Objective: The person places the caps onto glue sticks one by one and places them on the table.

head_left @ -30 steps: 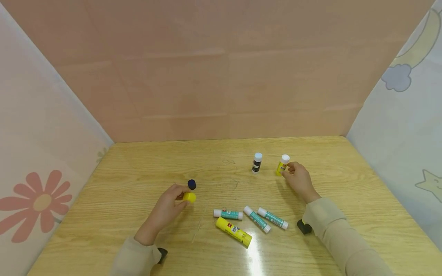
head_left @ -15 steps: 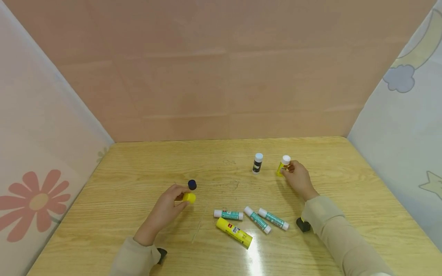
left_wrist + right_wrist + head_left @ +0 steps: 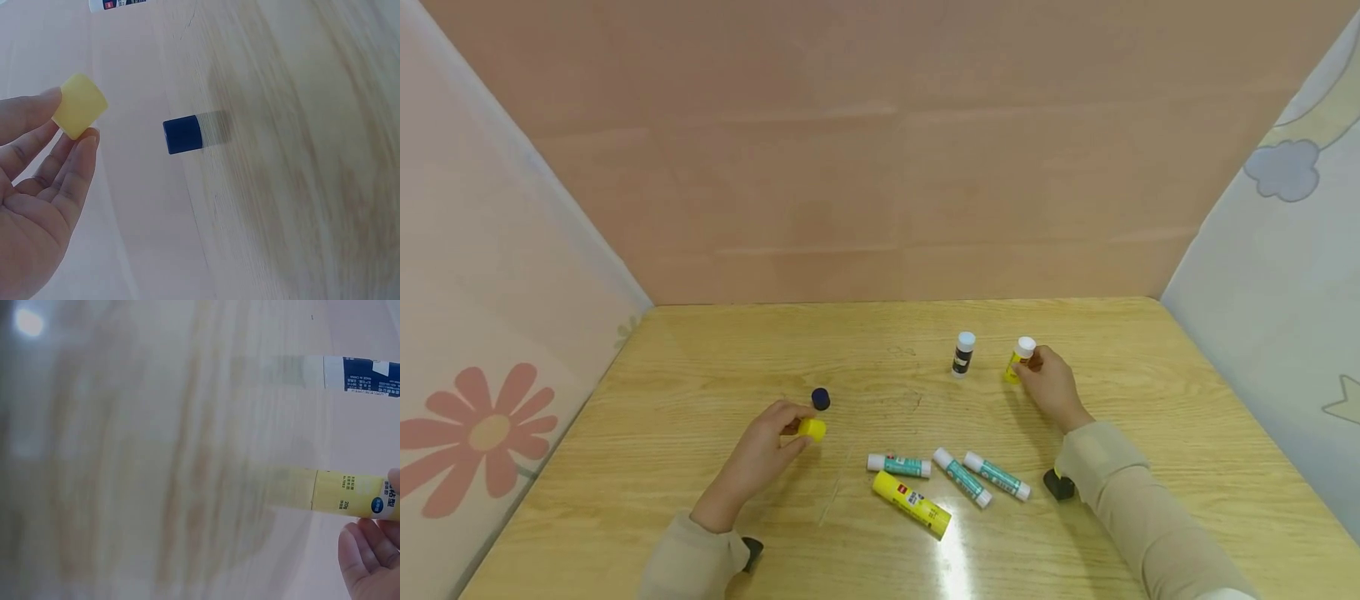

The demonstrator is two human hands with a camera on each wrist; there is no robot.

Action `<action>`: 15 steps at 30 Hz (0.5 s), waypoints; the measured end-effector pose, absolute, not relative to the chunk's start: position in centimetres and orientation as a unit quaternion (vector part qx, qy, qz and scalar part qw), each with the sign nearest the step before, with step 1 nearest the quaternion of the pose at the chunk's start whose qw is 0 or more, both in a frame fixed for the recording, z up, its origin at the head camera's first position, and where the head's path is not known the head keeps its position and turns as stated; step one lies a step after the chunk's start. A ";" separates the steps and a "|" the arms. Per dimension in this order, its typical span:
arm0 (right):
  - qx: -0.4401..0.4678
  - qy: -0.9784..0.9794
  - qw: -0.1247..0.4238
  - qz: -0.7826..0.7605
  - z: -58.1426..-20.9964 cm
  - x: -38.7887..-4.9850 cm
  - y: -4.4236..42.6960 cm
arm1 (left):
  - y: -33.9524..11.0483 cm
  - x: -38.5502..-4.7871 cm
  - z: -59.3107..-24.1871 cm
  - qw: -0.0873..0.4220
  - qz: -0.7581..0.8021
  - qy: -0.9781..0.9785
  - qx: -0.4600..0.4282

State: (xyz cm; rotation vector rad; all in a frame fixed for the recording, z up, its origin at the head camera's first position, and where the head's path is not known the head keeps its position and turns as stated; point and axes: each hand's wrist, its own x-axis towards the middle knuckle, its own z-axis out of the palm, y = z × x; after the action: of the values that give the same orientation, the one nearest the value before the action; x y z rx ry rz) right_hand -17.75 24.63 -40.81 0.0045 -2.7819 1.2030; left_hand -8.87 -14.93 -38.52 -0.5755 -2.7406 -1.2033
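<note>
My left hand (image 3: 760,457) pinches a yellow cap (image 3: 812,429) between thumb and fingers; in the left wrist view the yellow cap (image 3: 81,106) is held near a dark blue cap (image 3: 182,134) that stands on the table. At the right, my right hand (image 3: 1054,388) grips a yellow glue stick with a white top (image 3: 1019,360), which is upright. The right wrist view shows fingers around the label of that yellow stick (image 3: 344,492). Just left of it stands a dark blue stick with a pale top (image 3: 962,355), apart from both hands.
Three teal-and-white glue sticks (image 3: 899,466) (image 3: 962,477) (image 3: 997,476) lie near the middle of the wooden table (image 3: 700,358). In front of them lies a larger yellow stick (image 3: 912,504). A pink-brown backdrop (image 3: 895,183) rises behind, with patterned sheets at both sides.
The head view has shifted slightly. Both hands keep their hold on the yellow cap and the yellow stick, and nothing else has visibly moved.
</note>
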 end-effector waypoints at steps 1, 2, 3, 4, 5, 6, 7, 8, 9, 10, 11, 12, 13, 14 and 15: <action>0.002 -0.916 0.056 0.397 -40.8 -17.7 24.7 | -14.9 -8.9 -38.5 0.047 -0.395 -0.898 -0.190; 0.001 -0.916 0.057 0.397 -40.8 -17.7 24.7 | -14.9 -8.9 -38.5 0.045 -0.395 -0.898 -0.189; 0.001 -0.916 0.057 0.398 -40.8 -17.7 24.7 | -14.9 -8.9 -38.5 0.044 -0.396 -0.898 -0.188; 0.001 -0.915 0.058 0.399 -40.8 -17.7 24.7 | -14.9 -8.9 -38.4 0.043 -0.397 -0.897 -0.189; 0.001 -0.915 0.058 0.400 -40.8 -17.6 24.7 | -14.9 -8.9 -38.4 0.042 -0.398 -0.897 -0.188; 0.002 -0.914 0.059 0.401 -40.8 -17.6 24.7 | -14.9 -9.0 -38.4 0.041 -0.398 -0.897 -0.187; 0.002 -0.914 0.060 0.402 -40.8 -17.5 24.7 | -14.9 -9.0 -38.4 0.041 -0.398 -0.897 -0.186; 0.003 -0.913 0.060 0.403 -40.8 -17.5 24.7 | -14.8 -9.0 -38.5 0.039 -0.398 -0.898 -0.184; 0.004 -0.913 0.061 0.404 -40.8 -17.5 24.7 | -14.8 -9.1 -38.5 0.039 -0.398 -0.898 -0.181; 0.005 -0.912 0.060 0.406 -40.7 -17.4 24.6 | -14.8 -9.0 -38.5 0.039 -0.398 -0.899 -0.180; 0.006 -0.911 0.058 0.408 -40.7 -17.3 24.6 | -14.7 -9.1 -38.5 0.038 -0.398 -0.900 -0.176; 0.006 -0.911 0.055 0.408 -40.6 -17.3 24.6 | -14.7 -9.0 -38.5 0.037 -0.399 -0.900 -0.172; 0.006 -0.911 0.050 0.410 -40.6 -17.1 24.7 | -14.6 -9.0 -38.5 0.037 -0.400 -0.900 -0.172; 0.006 -0.910 0.044 0.412 -40.5 -17.0 24.7 | -14.6 -9.0 -38.5 0.036 -0.400 -0.900 -0.170; 0.006 -0.910 0.038 0.413 -40.4 -16.9 24.8 | -14.5 -9.0 -38.5 0.035 -0.402 -0.899 -0.170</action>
State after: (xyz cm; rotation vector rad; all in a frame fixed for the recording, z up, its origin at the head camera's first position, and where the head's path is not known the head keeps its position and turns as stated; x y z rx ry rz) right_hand -16.86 24.78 -40.41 0.0185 -2.7910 1.2672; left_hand -9.00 -14.50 -38.48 -0.5216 -2.7632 -1.2357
